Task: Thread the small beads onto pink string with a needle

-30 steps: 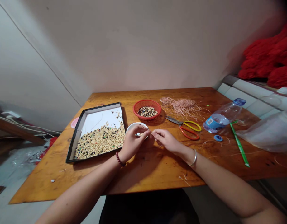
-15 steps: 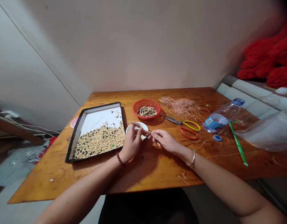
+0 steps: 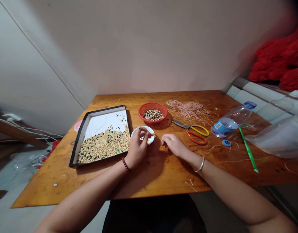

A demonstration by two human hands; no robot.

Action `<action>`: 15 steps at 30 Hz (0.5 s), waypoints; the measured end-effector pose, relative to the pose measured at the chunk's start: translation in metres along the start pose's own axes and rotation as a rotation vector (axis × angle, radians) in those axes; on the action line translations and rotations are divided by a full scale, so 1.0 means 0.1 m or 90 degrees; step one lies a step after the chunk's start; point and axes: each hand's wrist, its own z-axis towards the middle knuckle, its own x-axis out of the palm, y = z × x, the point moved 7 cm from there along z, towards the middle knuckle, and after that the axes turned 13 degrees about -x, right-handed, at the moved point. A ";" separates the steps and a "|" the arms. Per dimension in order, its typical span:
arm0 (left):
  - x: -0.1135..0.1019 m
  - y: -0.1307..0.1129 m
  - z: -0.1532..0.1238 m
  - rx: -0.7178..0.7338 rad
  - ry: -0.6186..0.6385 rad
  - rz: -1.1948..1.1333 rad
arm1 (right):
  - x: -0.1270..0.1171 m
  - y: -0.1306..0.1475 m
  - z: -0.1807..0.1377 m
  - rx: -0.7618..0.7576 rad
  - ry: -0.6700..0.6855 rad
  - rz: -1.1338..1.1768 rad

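A thin string (image 3: 156,136) is pinched by the left hand (image 3: 137,149), its end pointed toward the right hand (image 3: 174,144), which is loosely curled; whether anything is grasped there cannot be told. A white bowl (image 3: 150,130) is partly hidden behind the left hand. Left of it, beads (image 3: 106,144) are spread in a tray (image 3: 97,123).

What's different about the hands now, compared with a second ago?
The fingertips have drawn apart: the left hand has shifted left and the right hand a little right. A thin strand now shows between them, held by the left; whether the right has let go is unclear. The tray, red basket, scissors and bottle stayed put.
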 end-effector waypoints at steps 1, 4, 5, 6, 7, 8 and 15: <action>0.01 0.00 0.00 0.004 0.009 0.005 | -0.03 0.00 0.00 -0.001 -0.011 -0.032; 0.05 0.00 -0.02 0.014 0.038 0.031 | -0.08 0.06 0.01 -0.029 -0.041 -0.008; 0.06 0.00 -0.03 0.017 0.049 0.041 | -0.07 0.09 0.01 -0.043 -0.041 0.049; 0.08 0.00 -0.04 0.022 0.061 0.049 | -0.04 0.13 0.02 -0.053 -0.033 0.123; 0.09 0.00 -0.05 0.027 0.071 0.055 | 0.00 0.17 0.03 -0.055 -0.012 0.204; 0.10 -0.01 -0.07 0.033 0.078 0.060 | 0.04 0.19 0.03 -0.045 0.011 0.282; 0.10 -0.08 -0.06 0.068 0.072 0.093 | 0.19 0.19 -0.04 0.055 0.038 0.533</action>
